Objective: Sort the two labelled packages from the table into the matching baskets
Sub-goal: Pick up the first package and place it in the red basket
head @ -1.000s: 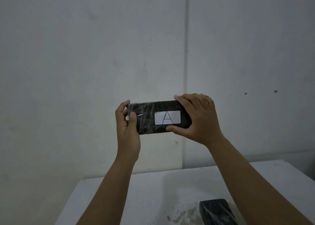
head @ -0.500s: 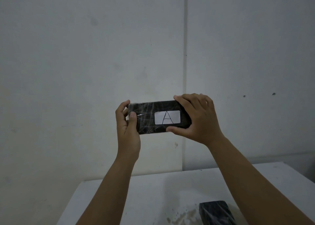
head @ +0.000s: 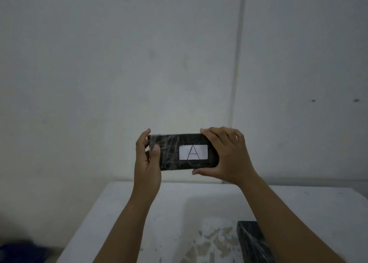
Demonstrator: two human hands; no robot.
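Both hands hold a black plastic-wrapped package (head: 171,153) up in the air in front of the wall, above the far part of the table. Its white label (head: 193,152) faces me and reads A. My left hand (head: 146,159) grips the package's left end, thumb on the front. My right hand (head: 226,155) grips the right end, fingers over the top edge. A second black wrapped package (head: 253,242) lies on the white table (head: 123,213) at the lower right, partly behind my right forearm; its label is not visible.
A dark blue object (head: 22,252), blurred, sits at the bottom left below the table's left edge; I cannot tell what it is. The tabletop has a worn, stained patch (head: 209,240) near the second package. A plain wall rises right behind the table.
The package and both hands sit a little lower and more to the right in view, and the view has tilted down, showing more table and the blue object. The grip is unchanged.
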